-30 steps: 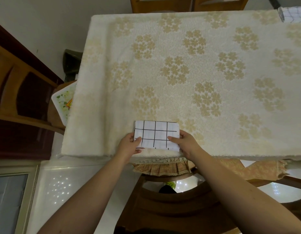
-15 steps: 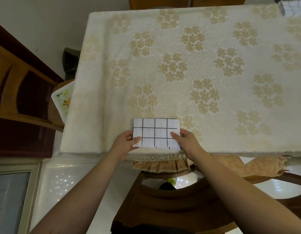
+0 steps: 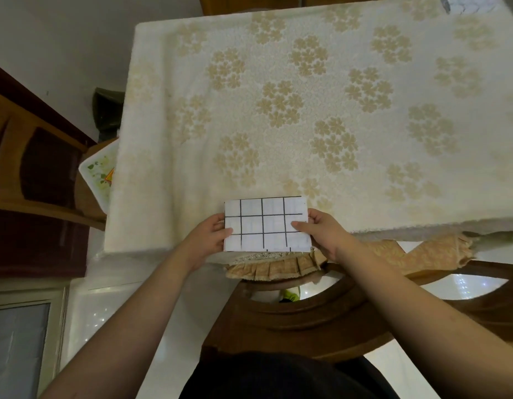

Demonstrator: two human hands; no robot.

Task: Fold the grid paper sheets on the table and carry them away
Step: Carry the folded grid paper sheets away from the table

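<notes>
Folded grid paper [image 3: 266, 224] drawn nearer, crisp rectangle

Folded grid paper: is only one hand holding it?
No. The left hand and right hand pinch opposite ends of the folded grid paper.

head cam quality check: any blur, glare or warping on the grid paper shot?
Head view: dim, warm light; wide-angle bowing bends the table edges; folded grid paper, pinched by left hand and right hand, has sharp lines; glare specks on the glossy floor; frame edges soft.
</notes>
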